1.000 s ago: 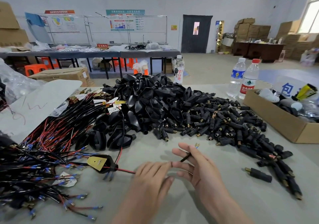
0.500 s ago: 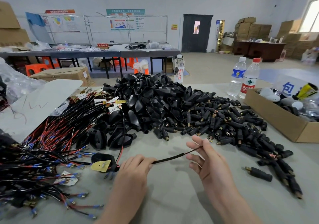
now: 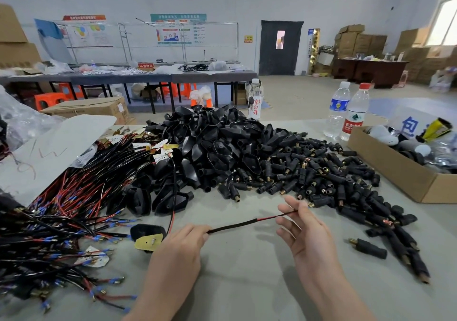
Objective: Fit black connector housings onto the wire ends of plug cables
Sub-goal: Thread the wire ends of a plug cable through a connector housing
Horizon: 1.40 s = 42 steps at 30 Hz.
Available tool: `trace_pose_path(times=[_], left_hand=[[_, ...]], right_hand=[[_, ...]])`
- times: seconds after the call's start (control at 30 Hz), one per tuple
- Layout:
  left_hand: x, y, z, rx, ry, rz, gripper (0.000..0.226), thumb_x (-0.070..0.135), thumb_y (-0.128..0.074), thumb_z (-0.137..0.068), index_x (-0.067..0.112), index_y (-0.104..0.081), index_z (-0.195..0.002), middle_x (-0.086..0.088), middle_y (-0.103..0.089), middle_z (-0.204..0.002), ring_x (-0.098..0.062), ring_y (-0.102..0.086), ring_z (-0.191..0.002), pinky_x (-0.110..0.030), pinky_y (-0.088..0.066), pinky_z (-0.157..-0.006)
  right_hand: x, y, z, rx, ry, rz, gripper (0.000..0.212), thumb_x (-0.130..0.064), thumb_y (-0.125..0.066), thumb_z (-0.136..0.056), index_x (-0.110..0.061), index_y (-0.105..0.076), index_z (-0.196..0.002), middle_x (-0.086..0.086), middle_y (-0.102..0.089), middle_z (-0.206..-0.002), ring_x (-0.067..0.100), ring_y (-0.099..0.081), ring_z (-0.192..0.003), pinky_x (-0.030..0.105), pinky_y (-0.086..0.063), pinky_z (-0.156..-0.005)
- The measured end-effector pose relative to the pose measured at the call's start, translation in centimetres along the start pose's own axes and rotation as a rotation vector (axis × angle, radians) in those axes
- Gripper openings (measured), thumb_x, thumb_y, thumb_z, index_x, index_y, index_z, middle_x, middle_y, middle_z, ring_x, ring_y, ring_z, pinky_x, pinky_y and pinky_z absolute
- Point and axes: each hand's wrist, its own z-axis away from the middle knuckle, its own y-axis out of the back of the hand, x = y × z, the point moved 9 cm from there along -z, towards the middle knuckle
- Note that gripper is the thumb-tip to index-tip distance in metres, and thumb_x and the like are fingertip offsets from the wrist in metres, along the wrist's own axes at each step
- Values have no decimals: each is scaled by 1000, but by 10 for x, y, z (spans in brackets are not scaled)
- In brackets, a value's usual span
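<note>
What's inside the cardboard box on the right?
Inside the cardboard box: white rounded items, a yellow packet, clear plastic wrap and dark pieces. Its near wall hides the bottom.

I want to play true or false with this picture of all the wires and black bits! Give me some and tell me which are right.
1. Both hands hold one cable. True: the left hand grips the black-sleeved cable and the right hand pinches its wire end.
2. The right hand holds a single black housing. False: it holds only the cable's wires.
3. A red-capped water bottle stands next to the cardboard box. True.
4. The pile of connector housings sits inside the cardboard box. False: it lies loose on the table.
</note>
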Motion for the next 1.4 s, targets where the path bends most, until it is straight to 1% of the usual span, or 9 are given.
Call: trace_pose_path(times=[0.13,0.27,0.4,0.57,0.7,0.93,1.13,1.27,1.4], left_hand=[[8,7,0,71,-110,-2,18,6,-66,-86,16,-76,-97,13,-71,-81,-5,-61,-76,-23,-38,-77],[-18,15,1,75,38,-43,39,27,-39,-92,16,-76,-100,8,-74,-94,-19,-68,-89,-36,-39,-91],[-44,16,3,39,170,-13,34,15,-43,-89,14,-74,-105,4,-71,-102,-22,-63,-103,-43,-47,-94],[-55,5,6,-22,249,33,31,7,-48,-98,19,-66,-121,10,-64,-114,-8,-47,-106,-27,-38,-97],[-60,1,6,-48,260,38,32,6,-47,-98,19,-65,-120,9,-63,-115,-11,-46,-108,-26,-36,-98],[-63,2,7,-48,316,122,30,17,-43,-102,26,-63,-122,16,-62,-113,-5,-52,-108,-25,-41,-94],[-68,9,8,-20,387,159,28,34,-40,-103,32,-64,-117,17,-67,-96,-11,-62,-92,-39,-51,-81],[-72,9,9,-20,431,193,23,33,-43,-103,36,-65,-110,17,-66,-82,-5,-60,-79,-30,-43,-65],[-74,8,10,-20,454,201,23,31,-44,-103,36,-66,-110,19,-66,-83,-3,-59,-77,-25,-39,-62]], right_hand=[[-1,15,-2,108,-8,-23,31,-25,-43,-106,-10,-69,-101,2,-71,-76,13,-65,-58,23,-57,-53],[-1,30,-5,212,-28,-51,33,-27,-40,-107,-12,-68,-98,2,-68,-74,15,-64,-60,22,-58,-52],[-3,37,-7,255,2,-56,35,-31,-37,-108,-14,-66,-97,1,-69,-71,17,-66,-62,23,-58,-53],[-5,38,-7,265,8,-102,33,-32,-39,-107,-13,-65,-98,1,-71,-70,13,-68,-57,21,-58,-54],[-3,33,-8,239,11,-63,20,-22,-52,-102,-9,-67,-97,4,-68,-82,10,-67,-61,18,-58,-58],[7,14,-6,95,73,319,16,-11,-57,-99,-15,-72,-103,1,-63,-86,12,-61,-82,24,-54,-72],[5,15,-6,107,79,315,15,-13,-58,-98,-17,-73,-102,-1,-68,-87,10,-65,-78,21,-58,-63],[1,19,-6,138,111,351,14,-18,-60,-98,-20,-73,-99,-7,-72,-83,9,-68,-75,22,-56,-59],[1,19,-6,140,132,386,13,-21,-59,-99,-23,-72,-100,-4,-73,-82,12,-72,-76,23,-53,-59]])
